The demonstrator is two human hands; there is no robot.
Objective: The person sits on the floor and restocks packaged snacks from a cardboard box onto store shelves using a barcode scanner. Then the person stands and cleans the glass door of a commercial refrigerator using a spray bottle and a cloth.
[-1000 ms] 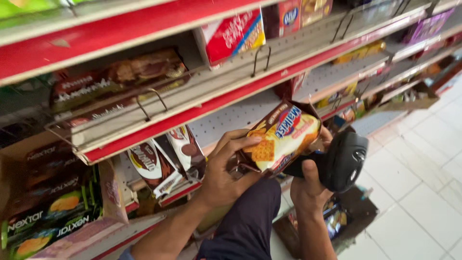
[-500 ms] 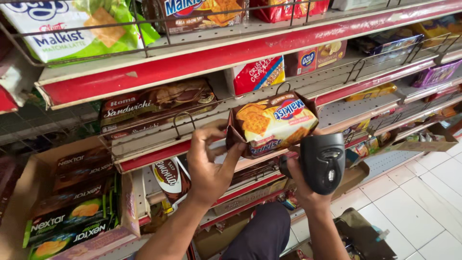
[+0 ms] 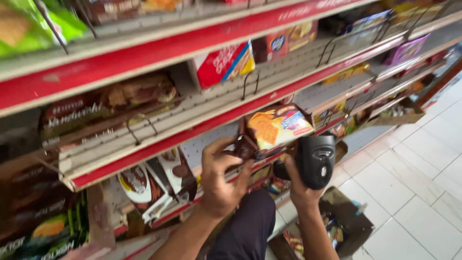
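Your left hand (image 3: pixel 219 185) holds a cracker pack (image 3: pixel 274 129) up in front of the red-edged shelf (image 3: pixel 202 127), fingers closed on its dark left end, thumb on the near side. The pack sits mid-frame, tilted, its orange and blue front facing you, just left of and above the scanner (image 3: pixel 315 161). Your right hand (image 3: pixel 296 185) is wrapped around the black handheld scanner, grip tight on its body, its head close beside the pack's lower right corner; whether they touch, cannot tell.

The pack looks light, a thin crinkly wrapper over stiff but brittle crackers, so likely slippery and easy to crush. Best held at the sealed end or by the long edges, not squeezed across the face.

Left of your arm, brown-and-white snack packs (image 3: pixel 149 185) lean on the lower shelf. A red box (image 3: pixel 224 62) stands on the shelf above. A cardboard box (image 3: pixel 349 221) sits on the white tiled floor (image 3: pixel 414 183) at near right. Your dark-trousered knee (image 3: pixel 250 226) is below the hands.
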